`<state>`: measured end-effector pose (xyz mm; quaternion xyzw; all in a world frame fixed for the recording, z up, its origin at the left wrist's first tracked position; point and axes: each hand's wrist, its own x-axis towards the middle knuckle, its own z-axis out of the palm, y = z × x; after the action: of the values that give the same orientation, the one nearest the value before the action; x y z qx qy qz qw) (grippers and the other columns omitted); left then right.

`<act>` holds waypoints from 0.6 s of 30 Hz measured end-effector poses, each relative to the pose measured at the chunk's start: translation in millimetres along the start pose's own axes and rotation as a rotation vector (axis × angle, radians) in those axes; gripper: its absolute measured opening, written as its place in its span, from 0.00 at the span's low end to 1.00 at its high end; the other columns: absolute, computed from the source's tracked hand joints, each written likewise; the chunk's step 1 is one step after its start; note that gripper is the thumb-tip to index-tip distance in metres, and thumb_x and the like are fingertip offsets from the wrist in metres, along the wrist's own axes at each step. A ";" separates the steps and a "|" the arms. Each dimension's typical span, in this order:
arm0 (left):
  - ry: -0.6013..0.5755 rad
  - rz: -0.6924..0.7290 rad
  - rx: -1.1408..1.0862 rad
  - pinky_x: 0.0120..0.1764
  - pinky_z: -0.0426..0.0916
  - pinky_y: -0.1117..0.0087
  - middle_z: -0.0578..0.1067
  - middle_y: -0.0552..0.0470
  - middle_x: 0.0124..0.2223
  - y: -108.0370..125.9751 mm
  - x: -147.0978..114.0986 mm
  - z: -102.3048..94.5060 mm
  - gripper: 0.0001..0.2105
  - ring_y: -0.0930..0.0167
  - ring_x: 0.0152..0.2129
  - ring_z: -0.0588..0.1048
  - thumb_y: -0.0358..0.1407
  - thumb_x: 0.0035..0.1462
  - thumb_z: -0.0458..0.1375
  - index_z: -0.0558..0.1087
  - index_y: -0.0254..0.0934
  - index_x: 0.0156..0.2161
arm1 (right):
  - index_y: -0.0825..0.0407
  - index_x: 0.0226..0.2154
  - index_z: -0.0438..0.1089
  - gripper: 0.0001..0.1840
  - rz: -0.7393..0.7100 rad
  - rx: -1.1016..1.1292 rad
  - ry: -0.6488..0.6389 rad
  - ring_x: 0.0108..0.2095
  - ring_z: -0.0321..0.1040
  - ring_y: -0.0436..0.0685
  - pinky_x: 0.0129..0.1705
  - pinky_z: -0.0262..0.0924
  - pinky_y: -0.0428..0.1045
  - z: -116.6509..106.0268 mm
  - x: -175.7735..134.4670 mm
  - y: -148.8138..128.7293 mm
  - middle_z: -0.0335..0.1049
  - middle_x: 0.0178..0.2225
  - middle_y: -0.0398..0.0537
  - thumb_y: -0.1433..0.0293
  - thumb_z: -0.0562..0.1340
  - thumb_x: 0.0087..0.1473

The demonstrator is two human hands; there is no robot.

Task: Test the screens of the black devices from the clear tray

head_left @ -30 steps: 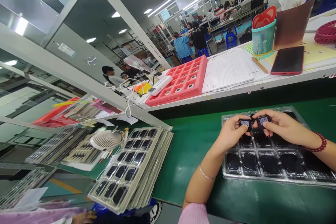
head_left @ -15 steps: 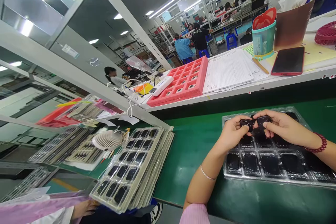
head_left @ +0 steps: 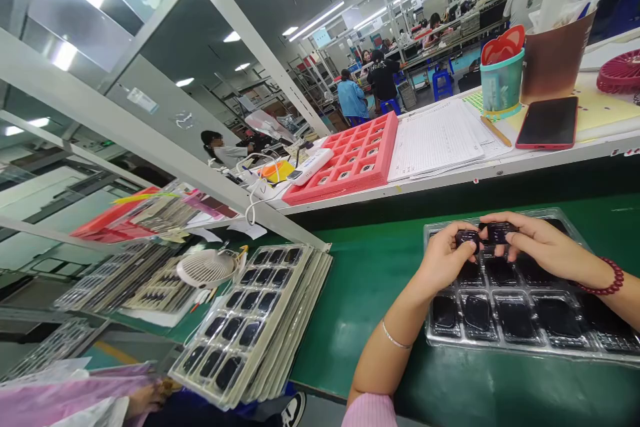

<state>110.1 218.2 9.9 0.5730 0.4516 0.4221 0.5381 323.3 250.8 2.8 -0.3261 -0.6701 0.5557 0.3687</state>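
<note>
My left hand [head_left: 443, 259] pinches a small black rounded-square piece [head_left: 465, 237] between thumb and fingers. In my right hand [head_left: 543, 247] is another black piece, glossy and flat-faced [head_left: 499, 233], held close beside the first. Whether the two pieces touch or are joined, I cannot tell. Both hands are over a clear plastic tray [head_left: 515, 349] whose pockets hold several black rounded-square pieces [head_left: 515, 315]. My hands and forearms cover part of its upper pockets.
Left on the green bench [head_left: 345, 320] stands a stack of trays [head_left: 295, 340]; a co-worker's hand [head_left: 147, 397] is near it. A white fan [head_left: 207, 268] lies behind. The shelf holds a pink foam tray [head_left: 367, 177], papers [head_left: 435, 140], a phone [head_left: 549, 122] and cups [head_left: 503, 83].
The piece in my right hand has turned, showing its face more flatly. My left hand's piece has tilted a little. The co-worker's hand has shifted left, away from the tray stack.
</note>
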 end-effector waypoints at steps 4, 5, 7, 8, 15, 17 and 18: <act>-0.005 -0.052 0.095 0.32 0.68 0.73 0.78 0.48 0.43 0.0 -0.7 -1.3 0.20 0.72 0.31 0.77 0.28 0.58 0.51 0.71 0.37 0.54 | 0.48 0.46 0.74 0.14 -0.020 -0.038 0.048 0.25 0.70 0.54 0.27 0.70 0.50 -0.8 1.3 -0.9 0.77 0.35 0.47 0.61 0.67 0.58; -0.005 -0.046 0.106 0.34 0.69 0.73 0.78 0.48 0.45 -0.1 -0.8 -1.2 0.21 0.71 0.34 0.78 0.26 0.56 0.52 0.70 0.37 0.55 | 0.48 0.45 0.74 0.14 -0.028 -0.045 0.043 0.26 0.70 0.55 0.28 0.71 0.50 -0.5 1.6 -0.1 0.77 0.37 0.48 0.63 0.68 0.57; 0.013 -0.011 0.114 0.40 0.72 0.70 0.78 0.47 0.48 -0.3 -0.7 -0.7 0.22 0.68 0.39 0.78 0.26 0.53 0.55 0.70 0.37 0.54 | 0.47 0.47 0.73 0.16 -0.037 -0.044 0.014 0.30 0.72 0.56 0.30 0.72 0.50 0.4 1.8 2.5 0.76 0.41 0.48 0.64 0.68 0.56; 0.024 0.007 0.116 0.42 0.72 0.69 0.78 0.47 0.48 -0.3 -0.7 -0.6 0.21 0.67 0.41 0.78 0.26 0.52 0.57 0.71 0.37 0.53 | 0.47 0.49 0.72 0.17 -0.034 -0.037 -0.002 0.32 0.73 0.56 0.31 0.72 0.50 0.7 1.7 4.0 0.75 0.42 0.48 0.65 0.67 0.57; 0.022 0.047 0.119 0.42 0.72 0.67 0.79 0.46 0.45 0.4 -0.8 -0.9 0.16 0.66 0.40 0.77 0.27 0.53 0.59 0.72 0.36 0.48 | 0.46 0.57 0.68 0.22 0.010 0.024 -0.062 0.34 0.74 0.56 0.36 0.75 0.51 0.3 0.4 10.2 0.74 0.45 0.49 0.66 0.64 0.60; 0.028 0.037 0.136 0.44 0.72 0.66 0.79 0.47 0.45 1.4 -1.1 -0.3 0.20 0.66 0.41 0.77 0.25 0.51 0.60 0.72 0.37 0.50 | 0.44 0.58 0.67 0.26 0.014 0.049 -0.068 0.35 0.75 0.56 0.39 0.75 0.51 0.2 0.4 10.3 0.73 0.47 0.49 0.68 0.66 0.58; 0.027 0.027 0.139 0.44 0.72 0.66 0.79 0.48 0.45 2.1 -1.4 0.0 0.21 0.66 0.41 0.77 0.25 0.50 0.60 0.71 0.37 0.51 | 0.44 0.59 0.66 0.27 0.014 0.058 -0.073 0.35 0.75 0.56 0.40 0.75 0.51 0.3 0.4 10.5 0.73 0.48 0.48 0.68 0.66 0.58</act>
<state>109.9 216.9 11.9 0.6093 0.4792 0.4048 0.4851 323.2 252.8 -7.6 -0.2994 -0.6645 0.5889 0.3491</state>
